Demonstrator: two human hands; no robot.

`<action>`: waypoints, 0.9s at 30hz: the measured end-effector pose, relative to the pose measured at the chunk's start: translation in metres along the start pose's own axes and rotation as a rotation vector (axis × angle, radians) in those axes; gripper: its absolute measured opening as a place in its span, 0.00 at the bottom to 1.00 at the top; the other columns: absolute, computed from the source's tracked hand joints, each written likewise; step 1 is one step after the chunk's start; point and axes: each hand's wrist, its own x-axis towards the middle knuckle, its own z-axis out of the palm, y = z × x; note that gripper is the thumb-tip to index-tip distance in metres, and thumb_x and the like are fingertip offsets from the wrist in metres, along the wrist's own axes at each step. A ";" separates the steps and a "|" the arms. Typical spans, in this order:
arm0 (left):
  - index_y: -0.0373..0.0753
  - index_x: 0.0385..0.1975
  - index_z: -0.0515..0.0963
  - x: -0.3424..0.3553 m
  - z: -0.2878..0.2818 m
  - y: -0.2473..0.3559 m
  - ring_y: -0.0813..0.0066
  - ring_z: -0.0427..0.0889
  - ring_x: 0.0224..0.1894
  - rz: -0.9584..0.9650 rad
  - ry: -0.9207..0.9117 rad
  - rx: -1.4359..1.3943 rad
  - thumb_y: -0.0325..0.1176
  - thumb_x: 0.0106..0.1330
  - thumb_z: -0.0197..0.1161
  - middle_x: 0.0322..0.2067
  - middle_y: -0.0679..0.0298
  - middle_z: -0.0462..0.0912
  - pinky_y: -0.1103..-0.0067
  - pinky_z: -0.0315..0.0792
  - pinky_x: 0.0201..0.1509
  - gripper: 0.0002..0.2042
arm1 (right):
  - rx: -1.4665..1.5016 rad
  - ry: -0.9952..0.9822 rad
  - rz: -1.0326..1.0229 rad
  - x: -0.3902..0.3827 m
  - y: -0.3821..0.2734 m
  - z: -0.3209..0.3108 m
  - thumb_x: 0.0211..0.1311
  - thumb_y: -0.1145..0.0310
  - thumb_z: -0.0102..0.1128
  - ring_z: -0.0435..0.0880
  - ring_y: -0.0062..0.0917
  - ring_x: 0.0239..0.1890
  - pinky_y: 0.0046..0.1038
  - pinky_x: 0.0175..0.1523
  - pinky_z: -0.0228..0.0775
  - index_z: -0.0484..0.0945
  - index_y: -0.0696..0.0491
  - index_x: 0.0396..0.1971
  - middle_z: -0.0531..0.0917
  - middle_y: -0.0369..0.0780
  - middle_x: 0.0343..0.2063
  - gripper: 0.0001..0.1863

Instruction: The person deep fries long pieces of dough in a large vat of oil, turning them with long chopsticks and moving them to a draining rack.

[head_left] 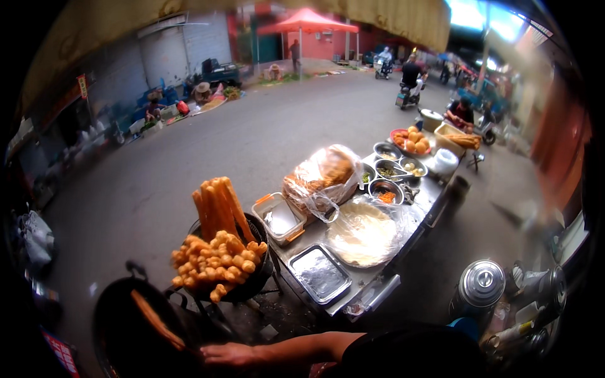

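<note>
From the lower right my right arm, in a dark sleeve, reaches across the lower edge. My right hand (230,354) is beside the right rim of a dark wok (104,315). Shadow hides its fingers, so I cannot tell whether they hold anything. One long fried dough stick (157,320) lies slanted in the wok, its lower end close to my hand. Beyond the hand, a black pan (268,252) on a stand bears upright fried dough sticks (220,205) and a heap of short, knobbly fried dough pieces (217,261). My left hand is not in view.
Right of the pan, a metal table carries a metal tray (319,273), plastic-covered flat dough (362,233), a plastic box (277,217), bagged fried food (321,176) and bowls of toppings (386,190). A lidded metal pot (481,283) stands lower right. Scooters (409,85) are on the street.
</note>
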 end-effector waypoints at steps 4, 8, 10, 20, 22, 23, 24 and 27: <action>0.39 0.20 0.77 0.005 -0.001 -0.011 0.71 0.70 0.23 0.031 0.024 0.006 0.69 0.75 0.37 0.20 0.66 0.75 0.71 0.65 0.28 0.39 | 0.007 0.025 -0.025 0.002 -0.003 -0.005 0.72 0.65 0.49 0.69 0.54 0.71 0.44 0.60 0.80 0.73 0.59 0.56 0.72 0.57 0.63 0.18; 0.40 0.17 0.76 0.009 -0.005 -0.012 0.72 0.69 0.23 0.010 -0.007 0.033 0.68 0.75 0.37 0.18 0.68 0.73 0.71 0.63 0.27 0.38 | 0.044 0.026 -0.022 0.006 -0.014 -0.018 0.72 0.67 0.49 0.69 0.53 0.71 0.44 0.59 0.80 0.73 0.58 0.54 0.72 0.56 0.61 0.16; 0.41 0.15 0.75 0.008 -0.004 -0.007 0.73 0.69 0.23 -0.024 -0.007 0.030 0.68 0.74 0.37 0.18 0.68 0.72 0.71 0.63 0.27 0.38 | 0.053 0.012 -0.001 0.010 -0.021 -0.025 0.71 0.67 0.49 0.69 0.53 0.71 0.44 0.59 0.81 0.73 0.57 0.54 0.72 0.55 0.61 0.15; 0.38 0.19 0.77 0.004 0.002 -0.005 0.74 0.69 0.22 -0.004 0.063 -0.037 0.73 0.73 0.38 0.18 0.67 0.73 0.74 0.64 0.27 0.40 | 0.112 -0.012 0.031 0.012 -0.025 -0.029 0.71 0.69 0.49 0.67 0.53 0.73 0.46 0.63 0.77 0.73 0.56 0.52 0.73 0.55 0.59 0.14; 0.38 0.20 0.77 0.007 0.002 -0.007 0.74 0.69 0.22 0.015 0.043 -0.012 0.74 0.73 0.37 0.19 0.67 0.74 0.74 0.65 0.27 0.41 | 0.136 -0.017 0.058 0.012 -0.027 -0.032 0.71 0.69 0.49 0.66 0.54 0.73 0.47 0.65 0.76 0.73 0.57 0.52 0.73 0.55 0.59 0.14; 0.38 0.21 0.77 0.008 0.001 -0.008 0.74 0.70 0.23 0.021 0.040 -0.003 0.75 0.72 0.37 0.19 0.67 0.74 0.74 0.65 0.28 0.42 | 0.141 -0.026 0.065 0.013 -0.028 -0.033 0.71 0.70 0.49 0.66 0.54 0.73 0.47 0.65 0.75 0.73 0.57 0.52 0.73 0.55 0.59 0.14; 0.38 0.21 0.77 0.008 0.000 -0.009 0.74 0.70 0.23 0.025 0.038 0.007 0.76 0.72 0.37 0.19 0.67 0.74 0.74 0.65 0.28 0.42 | 0.127 -0.023 0.054 0.013 -0.028 -0.032 0.71 0.69 0.49 0.66 0.54 0.73 0.47 0.65 0.75 0.72 0.57 0.52 0.73 0.55 0.59 0.14; 0.38 0.23 0.77 0.008 0.001 -0.010 0.74 0.70 0.24 -0.034 0.057 0.016 0.78 0.71 0.37 0.21 0.66 0.75 0.75 0.64 0.27 0.43 | 0.077 -0.065 0.039 0.008 -0.017 -0.025 0.73 0.66 0.46 0.64 0.55 0.74 0.46 0.65 0.76 0.71 0.57 0.58 0.69 0.56 0.64 0.18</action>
